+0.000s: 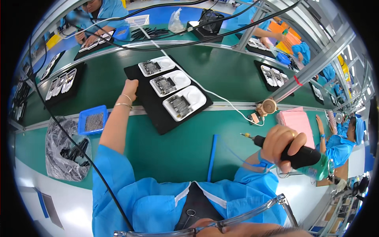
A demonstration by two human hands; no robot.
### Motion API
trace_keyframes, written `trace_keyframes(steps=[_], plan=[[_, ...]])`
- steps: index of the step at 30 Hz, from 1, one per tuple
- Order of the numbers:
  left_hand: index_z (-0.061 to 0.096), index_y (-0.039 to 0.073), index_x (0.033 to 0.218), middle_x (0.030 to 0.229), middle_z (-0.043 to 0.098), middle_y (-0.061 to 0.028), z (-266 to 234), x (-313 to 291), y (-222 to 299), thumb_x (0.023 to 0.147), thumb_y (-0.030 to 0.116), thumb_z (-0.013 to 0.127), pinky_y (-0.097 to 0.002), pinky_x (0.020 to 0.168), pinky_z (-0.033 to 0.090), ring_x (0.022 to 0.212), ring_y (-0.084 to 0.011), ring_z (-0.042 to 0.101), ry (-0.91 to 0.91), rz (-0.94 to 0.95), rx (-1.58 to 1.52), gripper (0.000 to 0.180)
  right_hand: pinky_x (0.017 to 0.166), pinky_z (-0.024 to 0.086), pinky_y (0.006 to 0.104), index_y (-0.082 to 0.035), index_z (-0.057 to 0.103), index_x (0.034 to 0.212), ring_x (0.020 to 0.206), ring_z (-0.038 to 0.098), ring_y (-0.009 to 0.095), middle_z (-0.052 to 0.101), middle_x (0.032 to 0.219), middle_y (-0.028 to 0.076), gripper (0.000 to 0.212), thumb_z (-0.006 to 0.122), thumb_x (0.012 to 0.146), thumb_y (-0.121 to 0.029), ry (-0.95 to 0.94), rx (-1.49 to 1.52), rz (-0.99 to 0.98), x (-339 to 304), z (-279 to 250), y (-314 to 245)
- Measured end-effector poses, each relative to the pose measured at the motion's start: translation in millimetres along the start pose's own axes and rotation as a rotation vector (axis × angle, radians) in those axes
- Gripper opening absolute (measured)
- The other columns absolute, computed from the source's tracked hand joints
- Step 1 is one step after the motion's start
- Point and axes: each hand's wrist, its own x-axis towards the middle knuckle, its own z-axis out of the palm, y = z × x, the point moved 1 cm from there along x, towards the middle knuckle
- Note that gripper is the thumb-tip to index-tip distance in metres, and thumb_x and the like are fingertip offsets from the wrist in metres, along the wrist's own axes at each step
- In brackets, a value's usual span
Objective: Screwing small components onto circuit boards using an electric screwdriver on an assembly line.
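Note:
My right hand is wrapped round an electric screwdriver with a black grip and a green translucent rear end. Its bit points left, raised above the near side of the bench. With bent fingers, my left hand grips the left edge of a black tray. The tray lies at a slant, partly on the green conveyor belt and partly over the bench. On it sit three white plastic housings in a row, each with a circuit board showing inside.
A blue bin of small metal parts stands left, beside a clear plastic bag with black pieces. A small fan and pink sheets are at right. Cables cross overhead; a metal post slants at right. Co-workers sit around.

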Motion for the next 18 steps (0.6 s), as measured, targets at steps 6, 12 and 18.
trace_keyframes(steps=[6,12,18], plan=[[0.051,-0.002,0.098,0.076,0.049,-0.0089,-21,-36,28,0.066,0.000,0.043,-0.0323,0.055,0.045,0.063,-0.0205,0.051,-0.153,0.009,0.325,0.033,0.041,0.042,0.0261,-0.007,0.039,0.094,0.044,0.051,0.014,0.051,0.060,0.004,0.034,0.066,0.075,-0.011,0.091,0.075,0.119,-1,-6,-4],[0.044,0.003,0.129,0.092,0.057,-0.0070,-2,-41,24,0.064,0.003,0.044,-0.0252,0.064,0.042,0.076,-0.0145,0.052,-0.554,0.128,0.759,0.064,0.031,0.035,0.0199,-0.007,0.041,0.087,0.034,0.043,0.008,0.044,0.048,0.000,0.033,0.070,0.074,-0.017,0.442,0.039,0.218,4,29,20],[0.039,0.003,0.132,0.126,0.050,-0.0172,55,-81,35,0.067,0.013,0.050,-0.0313,0.094,0.040,0.113,-0.0248,0.050,-0.920,0.220,1.114,0.066,0.039,0.034,0.0247,-0.003,0.045,0.089,0.042,0.043,0.013,0.047,0.056,0.006,0.036,0.071,0.068,-0.015,0.423,0.170,0.306,12,40,39]])
